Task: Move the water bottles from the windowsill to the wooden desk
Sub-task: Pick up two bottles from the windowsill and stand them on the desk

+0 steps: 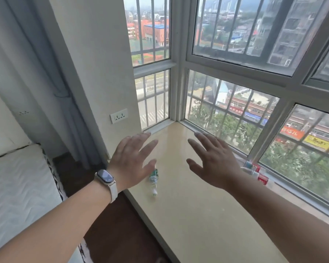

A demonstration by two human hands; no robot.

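Green-label bottle point(153, 178) lies flat on windowsill point(198, 215), long axis near-far, cap near. Your left hand point(131, 160) nearer, just above it; right hand point(215, 162) further right. Both hands spread, empty.

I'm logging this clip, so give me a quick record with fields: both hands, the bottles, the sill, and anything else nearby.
left hand: open, fingers spread, over the windowsill, holding nothing
right hand: open, fingers spread, holding nothing
green-label bottle: seems to lie on the windowsill, just right of the left hand
red-label bottles: on the windowsill by the window, partly hidden behind the right hand; count unclear
wooden desk: not in view
nearby: watch on the left wrist, wall socket, bed
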